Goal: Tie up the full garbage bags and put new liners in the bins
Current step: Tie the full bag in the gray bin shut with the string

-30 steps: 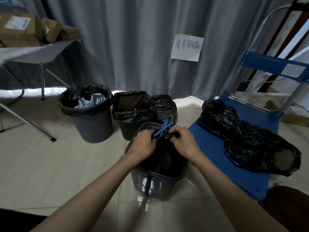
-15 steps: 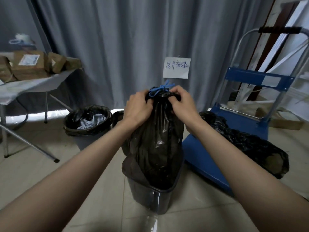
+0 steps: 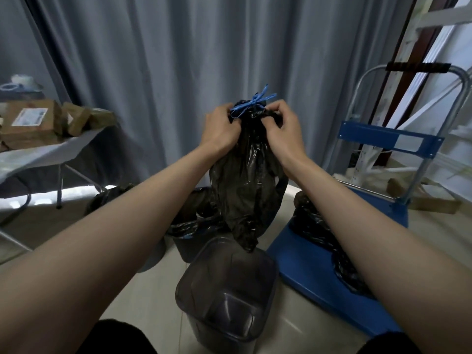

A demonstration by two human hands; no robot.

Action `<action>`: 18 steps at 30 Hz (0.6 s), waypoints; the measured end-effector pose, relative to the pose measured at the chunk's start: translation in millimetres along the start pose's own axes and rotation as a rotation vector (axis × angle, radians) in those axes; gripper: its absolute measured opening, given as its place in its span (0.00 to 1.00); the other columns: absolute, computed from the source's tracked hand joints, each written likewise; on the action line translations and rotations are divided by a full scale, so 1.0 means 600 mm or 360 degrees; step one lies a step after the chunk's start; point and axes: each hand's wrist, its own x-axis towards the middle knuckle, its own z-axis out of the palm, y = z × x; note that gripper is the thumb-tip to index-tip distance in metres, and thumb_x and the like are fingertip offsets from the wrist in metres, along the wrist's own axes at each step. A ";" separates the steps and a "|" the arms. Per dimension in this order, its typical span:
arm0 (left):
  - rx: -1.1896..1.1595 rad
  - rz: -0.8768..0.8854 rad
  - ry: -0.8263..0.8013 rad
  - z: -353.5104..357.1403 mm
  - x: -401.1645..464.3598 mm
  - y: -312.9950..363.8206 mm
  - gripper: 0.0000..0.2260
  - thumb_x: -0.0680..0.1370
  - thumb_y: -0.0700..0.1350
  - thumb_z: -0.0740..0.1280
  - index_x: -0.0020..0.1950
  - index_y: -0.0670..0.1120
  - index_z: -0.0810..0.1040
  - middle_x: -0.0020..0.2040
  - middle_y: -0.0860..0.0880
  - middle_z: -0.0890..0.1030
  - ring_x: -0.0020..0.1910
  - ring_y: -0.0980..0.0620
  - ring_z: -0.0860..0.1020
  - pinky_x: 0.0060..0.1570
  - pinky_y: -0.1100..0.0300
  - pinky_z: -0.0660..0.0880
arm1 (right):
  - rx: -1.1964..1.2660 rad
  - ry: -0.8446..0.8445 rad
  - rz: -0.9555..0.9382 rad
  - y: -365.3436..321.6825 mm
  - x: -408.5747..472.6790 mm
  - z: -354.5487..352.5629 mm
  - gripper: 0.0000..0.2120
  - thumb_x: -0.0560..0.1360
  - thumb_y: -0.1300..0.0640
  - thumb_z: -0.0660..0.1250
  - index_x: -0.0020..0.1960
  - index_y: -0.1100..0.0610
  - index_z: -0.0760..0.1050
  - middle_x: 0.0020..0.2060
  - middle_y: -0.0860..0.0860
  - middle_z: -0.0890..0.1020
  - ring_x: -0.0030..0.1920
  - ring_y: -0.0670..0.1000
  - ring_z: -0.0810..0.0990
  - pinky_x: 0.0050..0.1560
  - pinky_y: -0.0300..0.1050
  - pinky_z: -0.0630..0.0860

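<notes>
A full black garbage bag [image 3: 246,190] hangs in the air, its neck tied with a blue drawstring [image 3: 251,103]. My left hand [image 3: 221,129] grips the gathered neck from the left and my right hand [image 3: 282,126] grips it from the right. The bag's bottom hangs just above a dark translucent square bin [image 3: 227,295] on the floor, which has no liner inside. Behind it stands a black-lined square bin [image 3: 191,226]. A round lined bin [image 3: 112,195] is mostly hidden by my left arm.
A blue platform trolley [image 3: 319,279] stands to the right, with another black bag [image 3: 321,233] lying on its deck. A folding table [image 3: 51,152] with cardboard boxes is at the left. A grey curtain [image 3: 178,60] hangs behind; a ladder leans at the far right.
Both hands have lifted the tied bag up and fully out of the square bin. The view has tilted up, and the bin below now shows no liner.
</notes>
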 end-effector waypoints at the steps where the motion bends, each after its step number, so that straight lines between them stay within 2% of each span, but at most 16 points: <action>1: -0.0025 0.0007 -0.0009 0.013 0.009 -0.007 0.15 0.76 0.36 0.61 0.58 0.44 0.81 0.44 0.48 0.82 0.46 0.48 0.79 0.44 0.63 0.70 | -0.0016 0.0018 -0.0008 0.017 0.006 0.003 0.05 0.73 0.59 0.62 0.46 0.50 0.74 0.46 0.50 0.81 0.51 0.52 0.79 0.57 0.54 0.76; 4: -0.0088 -0.0007 -0.0069 0.057 0.033 -0.038 0.16 0.75 0.36 0.61 0.58 0.46 0.82 0.47 0.48 0.84 0.47 0.49 0.80 0.46 0.59 0.75 | -0.0081 0.0023 -0.0013 0.070 0.020 0.009 0.06 0.73 0.60 0.62 0.48 0.51 0.74 0.49 0.51 0.81 0.53 0.51 0.78 0.59 0.53 0.74; 7: -0.0107 -0.0017 -0.0178 0.101 0.054 -0.074 0.14 0.76 0.36 0.62 0.57 0.45 0.82 0.43 0.50 0.82 0.43 0.52 0.79 0.38 0.67 0.69 | -0.0182 -0.0011 0.0067 0.134 0.031 0.014 0.07 0.75 0.61 0.63 0.51 0.52 0.75 0.52 0.53 0.79 0.54 0.48 0.76 0.60 0.45 0.72; 10: -0.0129 -0.0056 -0.0267 0.150 0.075 -0.121 0.12 0.77 0.36 0.63 0.57 0.45 0.82 0.44 0.51 0.81 0.46 0.51 0.80 0.46 0.62 0.74 | -0.0234 -0.0029 0.0116 0.201 0.041 0.018 0.07 0.76 0.62 0.64 0.52 0.54 0.76 0.53 0.54 0.78 0.54 0.45 0.75 0.59 0.39 0.71; 12: -0.0139 -0.0087 -0.0328 0.187 0.084 -0.158 0.12 0.78 0.37 0.64 0.58 0.46 0.82 0.46 0.51 0.81 0.48 0.51 0.80 0.50 0.60 0.75 | -0.0305 -0.0051 0.0186 0.250 0.043 0.026 0.06 0.77 0.61 0.63 0.51 0.52 0.75 0.53 0.54 0.78 0.55 0.48 0.75 0.60 0.44 0.71; 15: -0.0137 -0.0158 -0.0359 0.241 0.086 -0.217 0.11 0.80 0.40 0.64 0.60 0.46 0.82 0.46 0.54 0.80 0.48 0.55 0.78 0.49 0.63 0.72 | -0.0365 -0.0087 0.0317 0.324 0.031 0.041 0.06 0.76 0.59 0.62 0.50 0.50 0.74 0.51 0.53 0.79 0.55 0.52 0.76 0.60 0.53 0.74; 18: -0.0026 -0.0142 -0.0365 0.285 0.070 -0.273 0.10 0.80 0.40 0.64 0.57 0.46 0.83 0.46 0.53 0.81 0.47 0.53 0.80 0.47 0.62 0.73 | -0.0432 -0.0141 0.0434 0.384 0.009 0.052 0.07 0.77 0.60 0.61 0.51 0.52 0.75 0.51 0.54 0.80 0.55 0.53 0.77 0.59 0.52 0.74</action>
